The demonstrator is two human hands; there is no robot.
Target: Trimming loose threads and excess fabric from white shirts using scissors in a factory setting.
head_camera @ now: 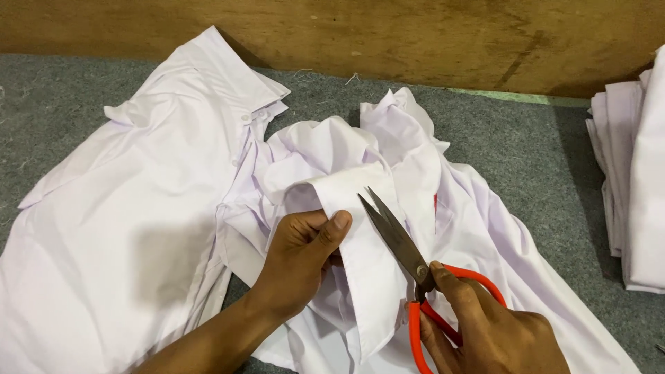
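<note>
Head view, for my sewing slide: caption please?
Left hand pinches a white shirt while right hand holds red-handled scissors.

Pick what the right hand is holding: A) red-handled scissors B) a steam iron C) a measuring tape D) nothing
A: the right hand grips red-handled scissors, its fingers through the handle loops and the blades pointing up over the white shirt collar that the left hand pinches.
</note>
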